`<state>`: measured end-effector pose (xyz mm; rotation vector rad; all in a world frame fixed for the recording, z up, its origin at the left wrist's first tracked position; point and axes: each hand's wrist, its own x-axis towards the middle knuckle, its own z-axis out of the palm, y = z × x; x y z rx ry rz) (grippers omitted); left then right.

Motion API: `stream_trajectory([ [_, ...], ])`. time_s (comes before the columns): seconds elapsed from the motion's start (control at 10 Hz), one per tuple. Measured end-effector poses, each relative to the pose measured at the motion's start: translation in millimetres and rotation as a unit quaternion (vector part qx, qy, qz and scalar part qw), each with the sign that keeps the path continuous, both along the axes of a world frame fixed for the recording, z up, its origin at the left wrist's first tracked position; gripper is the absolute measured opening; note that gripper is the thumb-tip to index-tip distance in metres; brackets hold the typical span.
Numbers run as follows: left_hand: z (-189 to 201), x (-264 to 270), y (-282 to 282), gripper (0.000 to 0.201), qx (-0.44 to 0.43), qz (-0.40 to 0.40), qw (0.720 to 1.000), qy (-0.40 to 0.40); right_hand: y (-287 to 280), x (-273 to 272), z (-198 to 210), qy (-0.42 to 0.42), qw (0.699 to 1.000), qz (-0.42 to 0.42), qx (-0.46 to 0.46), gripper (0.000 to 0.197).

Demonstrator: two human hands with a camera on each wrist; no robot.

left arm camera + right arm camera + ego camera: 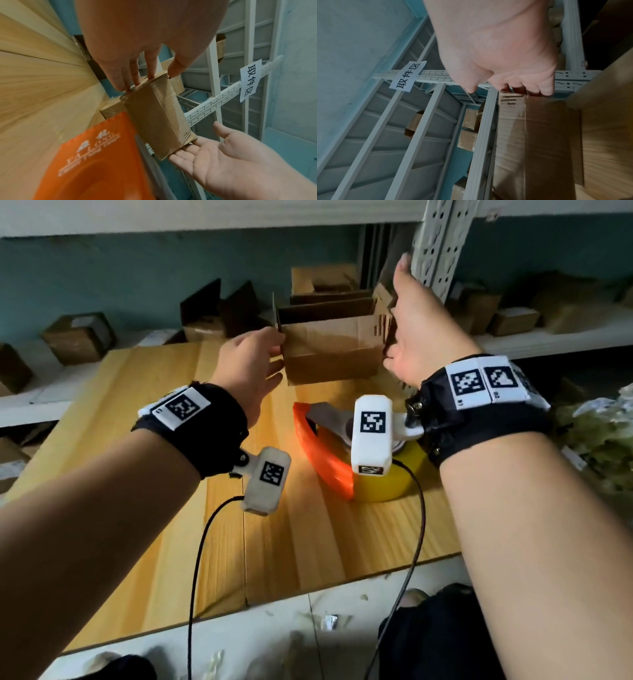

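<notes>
Head view is showing us pressing the open-topped cardboard box (334,350) between both hands, just beyond the tape dispenser (325,453) on the wooden surface (154,508). Our left hand (248,364) is laying straight, spread fingers (120,78) and thumb against the box's left end, while our right hand (421,333) is pushing flat, straight fingers against its right end, thumb raised. We are judging it light, with thin walls and loose flaps likely to buckle, so we are favouring even pressure low on both ends rather than pulling a flap.
</notes>
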<state>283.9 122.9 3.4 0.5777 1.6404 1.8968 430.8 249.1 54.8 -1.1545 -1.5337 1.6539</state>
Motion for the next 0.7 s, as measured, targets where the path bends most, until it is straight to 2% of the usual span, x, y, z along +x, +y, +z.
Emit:
stream_trajectory([
  [0.3,-15.7,3.6,16.9,0.028,-0.084,-0.019,0.996,0.0,26.4,3.3,-31.4,0.032,0.992,0.023,-0.117,0.098],
  [0.5,-20.3,4.1,15.5,0.059,-0.104,-0.037,0.994,-0.015,23.9,7.1,-40.8,0.049,0.99,0.025,-0.132,0.082],
  [0.7,-29.1,-4.2,11.3,0.057,-0.109,-0.024,0.994,-0.004,9.9,22.0,-30.3,0.033,0.995,-0.01,-0.097,0.025],
])
